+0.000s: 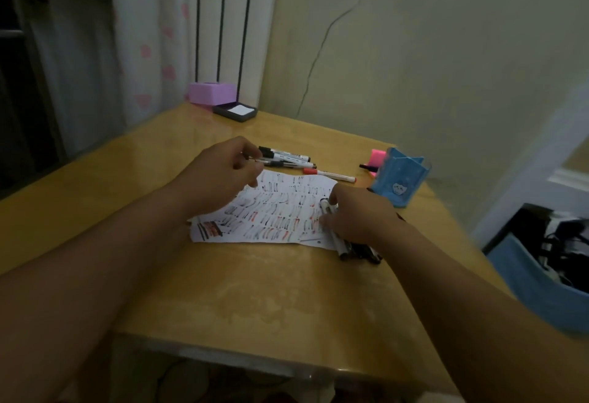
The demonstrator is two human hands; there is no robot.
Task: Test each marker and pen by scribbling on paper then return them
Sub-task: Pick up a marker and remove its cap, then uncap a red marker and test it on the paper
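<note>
- dim room, cream wall; a yellow wooden bench [255, 291] carries the scribbled paper [274, 211] at its middle.
- your left hand [223, 163] pinches a thin pen [253, 158] at the paper's far edge, beside the lying pens [287, 157].
- your right hand [357, 214] curls round a marker [325, 205] at the paper's right edge.
- likely mid-testing; next, scribble, then return it to the blue holder [401, 176].
</note>
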